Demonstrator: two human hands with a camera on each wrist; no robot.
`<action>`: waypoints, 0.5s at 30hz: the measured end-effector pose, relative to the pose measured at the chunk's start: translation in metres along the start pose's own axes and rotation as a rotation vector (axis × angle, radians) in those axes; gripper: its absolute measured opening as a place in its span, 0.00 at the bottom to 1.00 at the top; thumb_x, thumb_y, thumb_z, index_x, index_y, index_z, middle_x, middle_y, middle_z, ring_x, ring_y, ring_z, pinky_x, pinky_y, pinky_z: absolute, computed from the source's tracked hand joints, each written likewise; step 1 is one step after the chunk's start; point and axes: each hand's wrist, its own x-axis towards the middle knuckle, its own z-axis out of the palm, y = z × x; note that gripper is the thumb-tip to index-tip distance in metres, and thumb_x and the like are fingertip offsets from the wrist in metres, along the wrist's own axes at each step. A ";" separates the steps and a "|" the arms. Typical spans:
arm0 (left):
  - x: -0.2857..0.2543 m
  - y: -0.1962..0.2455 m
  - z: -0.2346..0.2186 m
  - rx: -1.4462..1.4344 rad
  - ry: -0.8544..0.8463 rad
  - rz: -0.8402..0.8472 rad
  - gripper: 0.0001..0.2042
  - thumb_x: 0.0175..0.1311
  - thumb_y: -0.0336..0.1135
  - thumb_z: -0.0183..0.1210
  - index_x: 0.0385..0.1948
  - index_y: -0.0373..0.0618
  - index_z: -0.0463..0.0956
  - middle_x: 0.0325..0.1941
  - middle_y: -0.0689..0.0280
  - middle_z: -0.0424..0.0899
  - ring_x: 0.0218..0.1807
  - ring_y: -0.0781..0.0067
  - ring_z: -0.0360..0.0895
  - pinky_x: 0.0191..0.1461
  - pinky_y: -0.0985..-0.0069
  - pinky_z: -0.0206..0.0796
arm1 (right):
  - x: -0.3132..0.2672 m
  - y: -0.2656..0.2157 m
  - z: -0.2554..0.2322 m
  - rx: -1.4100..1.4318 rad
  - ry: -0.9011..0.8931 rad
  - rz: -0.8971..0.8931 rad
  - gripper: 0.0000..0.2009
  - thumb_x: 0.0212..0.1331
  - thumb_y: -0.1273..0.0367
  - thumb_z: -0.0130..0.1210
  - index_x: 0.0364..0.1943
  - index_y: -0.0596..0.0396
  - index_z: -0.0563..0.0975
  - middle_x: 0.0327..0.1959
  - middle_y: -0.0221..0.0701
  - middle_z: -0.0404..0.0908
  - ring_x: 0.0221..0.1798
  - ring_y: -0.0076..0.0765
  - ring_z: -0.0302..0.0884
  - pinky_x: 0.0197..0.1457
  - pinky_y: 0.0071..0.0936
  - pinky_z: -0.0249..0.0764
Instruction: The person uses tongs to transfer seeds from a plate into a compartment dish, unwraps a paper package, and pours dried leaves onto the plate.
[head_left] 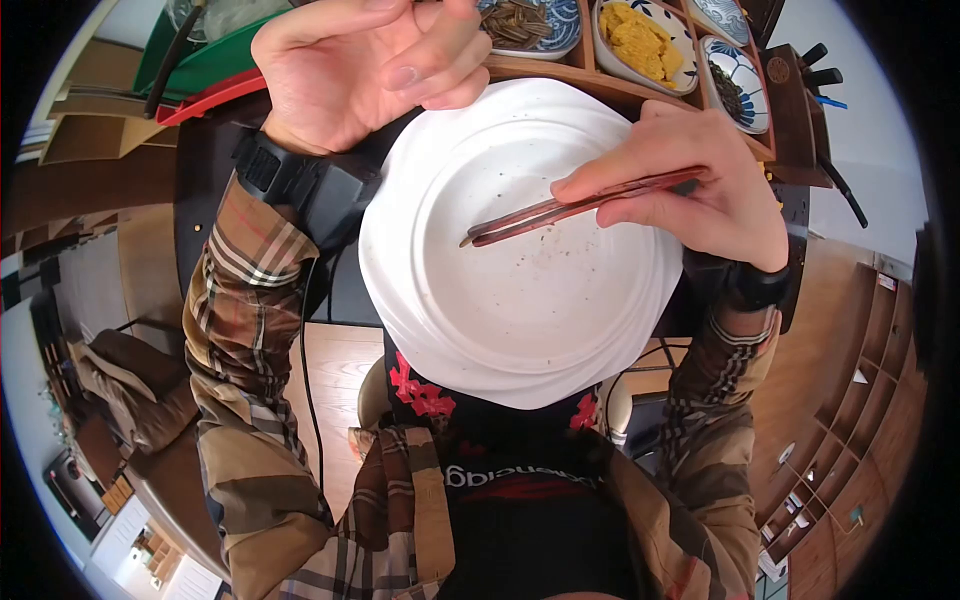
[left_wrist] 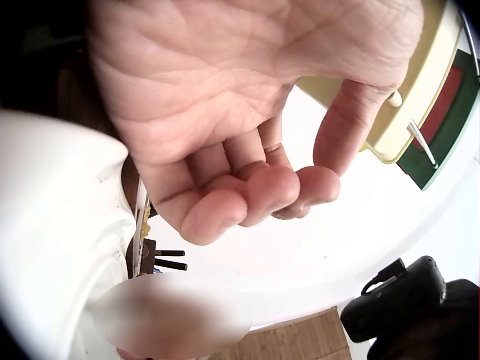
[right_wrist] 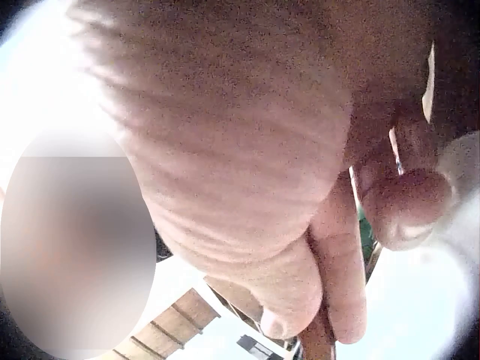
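My right hand [head_left: 700, 180] pinches dark reddish-brown chopsticks [head_left: 590, 200] over a large white bowl [head_left: 400, 290] with a wavy rim. Their tips are close together above the bowl's middle; I cannot tell whether a small piece is between them. Tiny dark crumbs dot the bowl's floor. In the right wrist view the chopsticks [right_wrist: 319, 341] show beneath the fingertips. My left hand [head_left: 375, 75] is raised beyond the bowl's upper left rim, palm turned up. Its fingers bend loosely and the thumb comes near the index fingertip in the left wrist view, with nothing visible in the palm.
Behind the bowl a wooden divided tray [head_left: 650, 95] holds dishes of brown strips [head_left: 515, 22], yellow crumbly food [head_left: 640, 42] and dark bits [head_left: 725, 90]. A green and red item [head_left: 215, 95] lies at back left. A brown holder with black handles [head_left: 795, 110] stands at right.
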 end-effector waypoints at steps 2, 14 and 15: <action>0.000 0.000 0.000 0.005 -0.002 0.006 0.15 0.66 0.42 0.51 0.42 0.37 0.72 0.17 0.67 0.67 0.20 0.73 0.61 0.31 0.72 0.54 | 0.000 0.000 -0.001 -0.018 -0.005 0.004 0.11 0.55 0.73 0.70 0.43 0.53 0.88 0.34 0.31 0.89 0.30 0.23 0.80 0.32 0.19 0.71; 0.001 -0.001 -0.001 -0.031 -0.010 0.020 0.15 0.64 0.42 0.52 0.41 0.37 0.72 0.16 0.66 0.67 0.19 0.72 0.61 0.32 0.70 0.55 | -0.020 0.013 -0.019 0.128 0.275 0.157 0.10 0.63 0.77 0.61 0.46 0.60 0.86 0.45 0.36 0.89 0.45 0.26 0.86 0.52 0.21 0.80; 0.001 -0.001 0.000 -0.054 -0.005 0.020 0.15 0.64 0.42 0.52 0.40 0.36 0.72 0.16 0.65 0.67 0.19 0.72 0.61 0.32 0.70 0.55 | -0.024 0.016 -0.022 0.205 0.329 0.143 0.10 0.64 0.76 0.60 0.47 0.60 0.85 0.46 0.36 0.89 0.45 0.26 0.86 0.53 0.21 0.80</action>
